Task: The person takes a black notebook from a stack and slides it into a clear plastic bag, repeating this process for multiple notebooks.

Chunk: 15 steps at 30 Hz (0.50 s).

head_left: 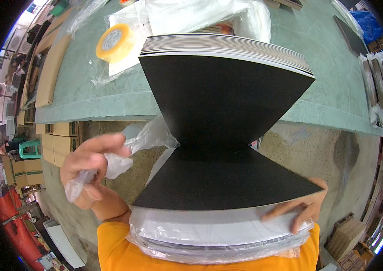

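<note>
Black boards point(227, 135) rest in a stack against my chest, far end on the green worktop point(110, 97) edge. My left hand point(87, 169) has its fingers clamped on the clear plastic bag point(148, 137); my right hand point(302, 210) presses flat, fingers together. One tug too hard and, I reckon, the bag tears or the boards fan off the worktop.

A packing workshop or warehouse is indicated — cardboard cartons point(60, 142) are stacked on a concrete floor point(318, 149), beside a worktable point(327, 81) bearing a tape roll point(113, 42).
</note>
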Available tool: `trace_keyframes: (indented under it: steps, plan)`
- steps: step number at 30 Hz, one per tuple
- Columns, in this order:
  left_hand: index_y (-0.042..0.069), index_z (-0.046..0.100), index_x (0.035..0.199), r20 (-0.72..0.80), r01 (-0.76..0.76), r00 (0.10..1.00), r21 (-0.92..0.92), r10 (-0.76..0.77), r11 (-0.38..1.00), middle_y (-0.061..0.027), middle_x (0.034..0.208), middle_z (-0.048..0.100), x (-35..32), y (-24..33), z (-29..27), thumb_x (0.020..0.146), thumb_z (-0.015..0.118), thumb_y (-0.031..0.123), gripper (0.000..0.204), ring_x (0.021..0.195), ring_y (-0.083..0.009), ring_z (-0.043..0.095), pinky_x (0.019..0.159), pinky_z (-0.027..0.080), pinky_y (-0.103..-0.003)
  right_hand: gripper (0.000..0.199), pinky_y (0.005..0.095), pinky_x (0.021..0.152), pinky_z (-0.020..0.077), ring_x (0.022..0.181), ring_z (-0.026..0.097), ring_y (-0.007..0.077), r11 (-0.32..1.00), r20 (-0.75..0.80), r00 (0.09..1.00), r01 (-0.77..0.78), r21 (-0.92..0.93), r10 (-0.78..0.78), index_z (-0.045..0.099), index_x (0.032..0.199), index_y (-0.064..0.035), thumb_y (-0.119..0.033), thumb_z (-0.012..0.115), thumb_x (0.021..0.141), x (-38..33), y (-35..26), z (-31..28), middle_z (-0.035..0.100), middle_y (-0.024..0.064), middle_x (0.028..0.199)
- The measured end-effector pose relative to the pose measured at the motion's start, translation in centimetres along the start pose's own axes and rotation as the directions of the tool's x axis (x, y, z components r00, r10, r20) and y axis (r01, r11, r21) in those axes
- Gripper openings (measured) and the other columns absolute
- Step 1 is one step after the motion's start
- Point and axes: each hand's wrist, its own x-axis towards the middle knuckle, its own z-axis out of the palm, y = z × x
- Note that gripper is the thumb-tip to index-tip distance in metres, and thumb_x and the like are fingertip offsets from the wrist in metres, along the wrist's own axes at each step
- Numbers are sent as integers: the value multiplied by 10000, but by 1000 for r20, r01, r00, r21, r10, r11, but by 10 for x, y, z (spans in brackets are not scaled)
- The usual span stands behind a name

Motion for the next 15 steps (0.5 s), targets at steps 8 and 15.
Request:
trace_keyframes:
  steps: [8, 15]
  plan:
    - [11, 515, 1091, 294, -143, 944, -39, 148, 989, -194, 895, 529, 0, 2, -10, 782, 556, 199, 364, 730, -229, 546, 548, 447, -259, 681, 410, 970, 268, 1191, 328, 370, 913, -153, 931, 276, -299, -331, 496, 1164, -26, -421, 693, 646, 24, 13, -8, 316, 241, 1298]
    - [65, 525, 1051, 922, 563, 338, -37, -189, 826, -112, 913, 515, -28, -72, 71, 798, 531, 135, 262, 869, -253, 507, 745, 409, -335, 595, 505, 1008, 96, 1277, 147, 353, 907, 78, 997, 25, -421, 9, 353, 1287, -107, -469, 449, 826, 48, 60, 8, 228, 159, 1371]
